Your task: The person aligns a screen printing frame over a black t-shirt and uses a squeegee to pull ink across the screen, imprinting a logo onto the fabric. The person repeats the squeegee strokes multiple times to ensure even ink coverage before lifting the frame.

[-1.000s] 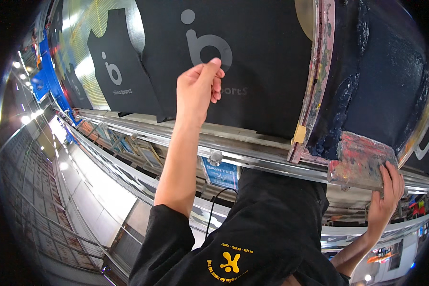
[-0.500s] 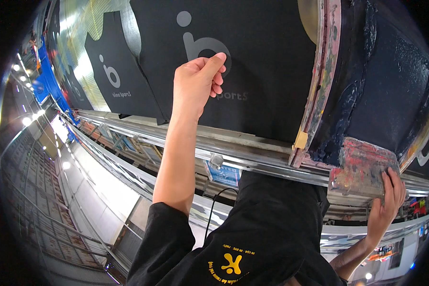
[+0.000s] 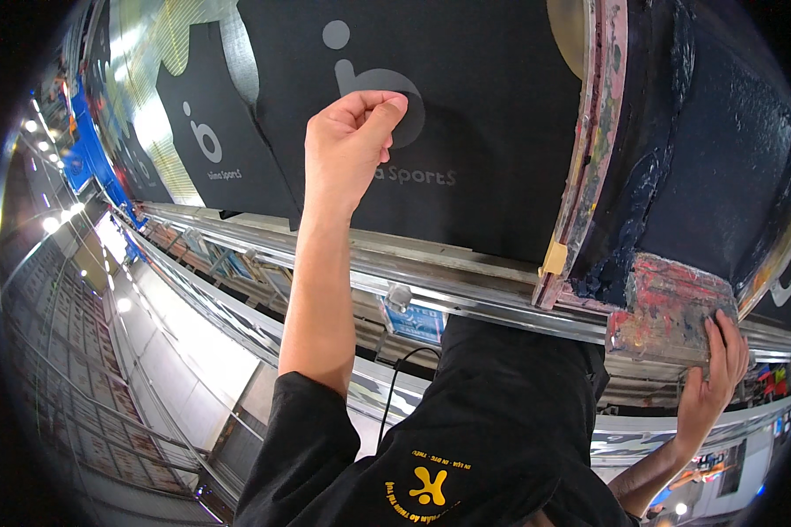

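Two hands are at work along one desk (image 3: 439,253). The left hand (image 3: 351,145) is over the nearest of three black cloths (image 3: 501,123) to the left of one screen (image 3: 712,176); its thumb and fingers are together, and I cannot tell whether they pinch anything. Each of these three bears one grey print (image 3: 335,35). The right hand (image 3: 716,364) has its fingers clamped on one stained squeegee (image 3: 668,303), at the screen's near end.
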Demonstrator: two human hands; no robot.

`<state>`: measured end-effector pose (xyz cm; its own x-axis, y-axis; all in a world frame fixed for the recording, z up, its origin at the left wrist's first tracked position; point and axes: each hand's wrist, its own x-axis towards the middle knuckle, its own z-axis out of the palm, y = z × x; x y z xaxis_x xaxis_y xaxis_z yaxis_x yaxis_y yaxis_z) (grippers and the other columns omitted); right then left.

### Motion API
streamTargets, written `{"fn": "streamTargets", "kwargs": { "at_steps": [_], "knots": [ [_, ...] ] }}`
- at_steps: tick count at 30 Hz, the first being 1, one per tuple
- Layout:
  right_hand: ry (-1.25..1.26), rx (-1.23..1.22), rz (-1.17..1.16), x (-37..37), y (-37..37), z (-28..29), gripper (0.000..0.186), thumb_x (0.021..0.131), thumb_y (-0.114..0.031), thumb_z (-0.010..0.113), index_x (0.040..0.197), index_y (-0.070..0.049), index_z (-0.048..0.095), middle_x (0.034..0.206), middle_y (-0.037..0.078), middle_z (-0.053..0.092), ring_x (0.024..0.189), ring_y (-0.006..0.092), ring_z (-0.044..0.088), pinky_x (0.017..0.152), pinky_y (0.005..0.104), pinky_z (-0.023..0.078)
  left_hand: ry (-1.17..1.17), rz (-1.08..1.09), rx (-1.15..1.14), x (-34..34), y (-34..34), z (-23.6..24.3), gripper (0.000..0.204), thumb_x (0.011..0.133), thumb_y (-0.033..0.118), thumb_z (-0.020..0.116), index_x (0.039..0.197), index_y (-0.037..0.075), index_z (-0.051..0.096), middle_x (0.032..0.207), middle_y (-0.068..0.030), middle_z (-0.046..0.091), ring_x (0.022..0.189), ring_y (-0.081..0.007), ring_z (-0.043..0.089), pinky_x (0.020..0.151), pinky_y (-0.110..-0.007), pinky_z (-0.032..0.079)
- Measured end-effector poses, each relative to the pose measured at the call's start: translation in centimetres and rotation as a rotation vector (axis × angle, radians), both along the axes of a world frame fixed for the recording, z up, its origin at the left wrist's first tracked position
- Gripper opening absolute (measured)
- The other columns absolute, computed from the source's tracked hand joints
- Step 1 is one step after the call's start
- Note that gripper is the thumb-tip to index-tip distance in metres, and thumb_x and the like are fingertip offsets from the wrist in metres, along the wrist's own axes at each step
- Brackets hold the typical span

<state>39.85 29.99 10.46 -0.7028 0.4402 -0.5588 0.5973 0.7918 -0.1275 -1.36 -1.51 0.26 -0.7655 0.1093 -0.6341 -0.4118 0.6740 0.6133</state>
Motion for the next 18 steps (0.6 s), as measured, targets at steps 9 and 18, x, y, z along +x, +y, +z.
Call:
{"fn": "streamTargets", "kwargs": {
  "at_steps": [9, 18],
  "knots": [
    [0.006, 0.017, 0.021, 0.46, 0.02, -0.16, 0.069, 0.075, 0.003, 0.052, 0.14, -0.011, 0.072, 0.155, 0.002, 0.062, 0.157, 0.0237, 0.044, 0.138, 0.0526, 0.023, 0.156, -0.311, -0.089, -0.65, -0.34, -0.47, 0.025, 0.104, 0.025, 0.077, 0.109, 0.002, 0.083, 0.074, 0.0034, 0.067, 0.066, -0.0044, 0.056, 0.061, -0.024, 0.045],
    [0.0, 0.023, 0.02, 0.0, -0.13, -0.06, 0.067, 0.076, 0.003, 0.052, 0.139, -0.008, 0.072, 0.155, 0.004, 0.062, 0.156, 0.025, 0.044, 0.138, 0.0532, 0.023, 0.193, -0.38, -0.14, -0.9, 0.22, -0.34, 0.026, 0.103, 0.026, 0.077, 0.108, 0.001, 0.082, 0.073, 0.0033, 0.066, 0.067, -0.005, 0.056, 0.061, -0.026, 0.045]
  ]
}}
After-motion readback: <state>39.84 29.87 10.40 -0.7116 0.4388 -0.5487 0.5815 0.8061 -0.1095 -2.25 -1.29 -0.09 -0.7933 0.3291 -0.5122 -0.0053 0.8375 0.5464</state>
